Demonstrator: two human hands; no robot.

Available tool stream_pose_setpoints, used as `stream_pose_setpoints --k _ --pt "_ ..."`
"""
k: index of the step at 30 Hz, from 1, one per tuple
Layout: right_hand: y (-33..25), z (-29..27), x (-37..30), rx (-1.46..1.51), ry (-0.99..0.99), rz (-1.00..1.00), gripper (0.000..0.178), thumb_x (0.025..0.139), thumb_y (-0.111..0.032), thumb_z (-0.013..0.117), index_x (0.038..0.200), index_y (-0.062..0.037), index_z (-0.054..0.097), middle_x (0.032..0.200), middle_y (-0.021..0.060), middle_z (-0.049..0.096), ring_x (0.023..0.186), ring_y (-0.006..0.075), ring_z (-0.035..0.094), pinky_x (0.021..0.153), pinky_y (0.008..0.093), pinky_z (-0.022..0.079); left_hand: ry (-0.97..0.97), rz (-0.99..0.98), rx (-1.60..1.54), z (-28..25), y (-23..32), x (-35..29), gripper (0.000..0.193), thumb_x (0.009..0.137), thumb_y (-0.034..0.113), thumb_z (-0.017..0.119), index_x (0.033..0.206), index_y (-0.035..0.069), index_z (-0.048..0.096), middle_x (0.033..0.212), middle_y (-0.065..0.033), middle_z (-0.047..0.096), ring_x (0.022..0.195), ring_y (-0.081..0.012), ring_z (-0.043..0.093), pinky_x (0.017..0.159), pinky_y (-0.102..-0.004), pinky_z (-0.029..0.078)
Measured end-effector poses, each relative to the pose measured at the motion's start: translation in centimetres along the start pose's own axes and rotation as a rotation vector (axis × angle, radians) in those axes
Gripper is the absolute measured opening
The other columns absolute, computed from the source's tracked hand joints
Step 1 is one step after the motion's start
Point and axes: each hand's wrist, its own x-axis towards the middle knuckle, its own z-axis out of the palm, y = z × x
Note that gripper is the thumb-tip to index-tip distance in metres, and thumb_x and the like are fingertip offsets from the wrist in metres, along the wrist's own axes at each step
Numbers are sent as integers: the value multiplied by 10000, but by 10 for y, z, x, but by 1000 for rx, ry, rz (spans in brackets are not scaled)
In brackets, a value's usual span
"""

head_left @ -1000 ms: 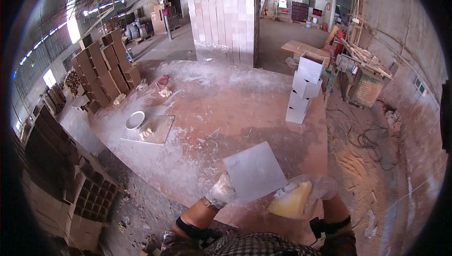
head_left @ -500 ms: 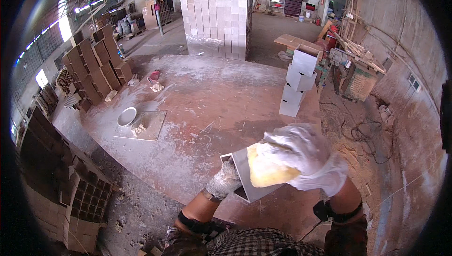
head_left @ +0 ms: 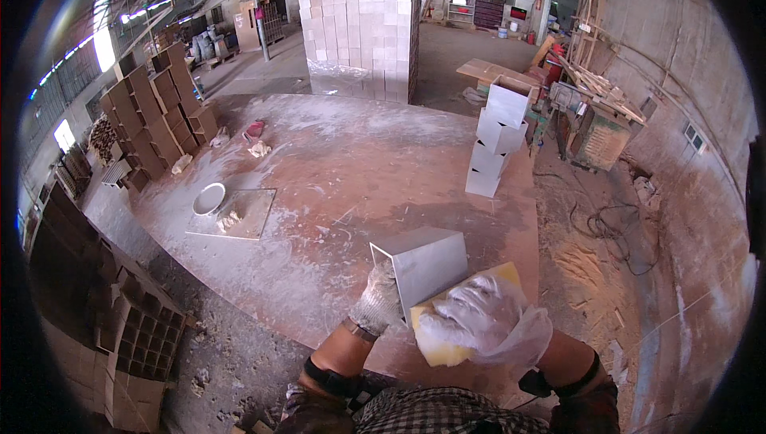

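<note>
A grey-white hollow box is held over the near part of the table, its open end toward the left. My left hand, in a knitted work glove, grips it at that open end, with some fingers hidden inside or behind the wall. Wrapped in a white plastic glove, my right hand closes on a yellow sandpaper-like or sponge block; the block lies against the box's near right side. Its exact kind looks like a sponge, with smooth yellow faces showing on both sides of the hand.
Similar boxes stand in a stack on the table at right. A white bowl and a pale lump rest on a board at left. Brown boxes line the left edge; a tall wrapped stack rises beyond.
My right hand has moved down and slightly left with the sponge, from the box's top to its near side. The box is turned, showing more of its upper face.
</note>
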Motion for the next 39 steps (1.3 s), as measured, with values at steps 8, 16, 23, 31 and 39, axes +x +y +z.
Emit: stream_pose_setpoints --k 8,16,23,31,39 --pt "19 -4 11 31 50 245 531 572 -180 687 1097 -184 610 802 -29 567 750 162 552 716 341 378 -300 225 1020 17 -5 7 512 874 146 552 1341 29 378 1326 -116 457 1200 -235 456 1005 -339 373" --pt "70 -47 23 -106 397 521 625 520 -122 764 1120 -138 593 927 4 622 831 208 575 795 373 394 -87 50 778 15 -18 9 479 859 217 602 1284 54 451 1278 -102 504 1163 -237 494 965 -399 424" --pt "52 -31 35 -83 268 465 652 541 -202 761 1161 -137 568 1034 19 602 966 221 555 928 392 372 -112 7 192 13 0 20 431 884 152 541 1285 46 426 1235 -67 536 1084 -184 547 913 -313 451" --pt "-11 28 20 -86 139 295 522 712 -232 629 1219 -145 540 1044 50 584 978 249 549 941 427 380 -73 118 303 -11 26 29 479 931 366 404 1320 86 391 1326 -100 456 1181 -255 462 1024 -380 345" --pt "-7 12 -12 -66 190 162 450 785 -239 575 1227 -166 533 1117 48 552 1050 219 522 940 426 394 -117 127 -130 -12 66 30 398 944 296 375 1238 48 478 1223 -122 546 1098 -265 538 936 -396 439"
